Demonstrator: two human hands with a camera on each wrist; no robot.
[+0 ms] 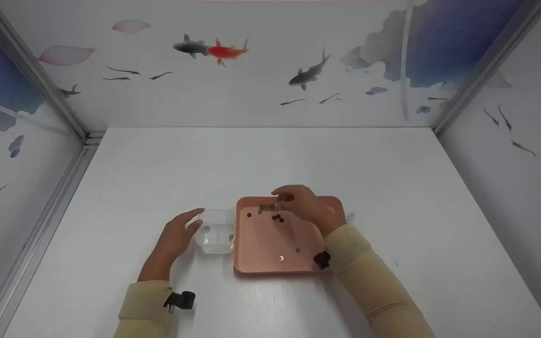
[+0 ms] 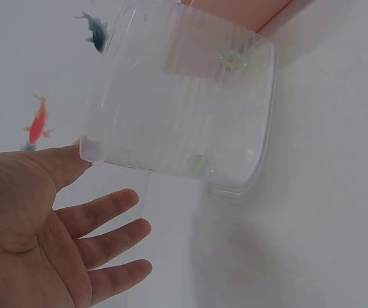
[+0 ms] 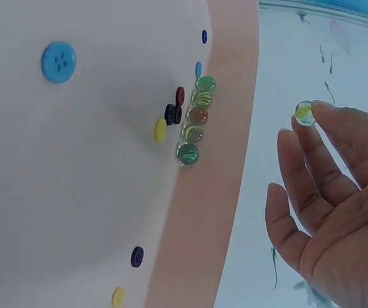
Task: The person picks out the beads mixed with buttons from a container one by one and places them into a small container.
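1. From where I stand, the right hand (image 1: 304, 204) has a yellow-swirled glass marble (image 3: 304, 113) pinched between thumb and forefinger, over the far side of the pink tray (image 1: 261, 244); its other fingers curve loosely, clear of it.

2. That marble looks small, hard and smooth: likely light to lift, yet slippery and quick to roll. The best hold seems to be on opposite sides, at its widest part, with soft fingertips; a pinch too high or too hard could make it shoot out.

3. Five more marbles, a marble row (image 3: 198, 115), lie along the tray's far wall. They sit close together, so I would take an end one, where a side is free.

4. The plastic buttons (image 3: 58, 62) scattered in the tray are flat and probably very light; their rims are where a nail or fingertip could catch.

5. Left of the tray stands a clear plastic box (image 1: 218, 243), with two swirled marbles (image 2: 198, 163) showing in it. It looks thin-walled, light and a little flexible, easily nudged; steady it by a corner or upper edge.

6. The left hand (image 1: 178, 234) reaches the box's left side, three fingers spread and free; how firmly it holds, I cannot tell.
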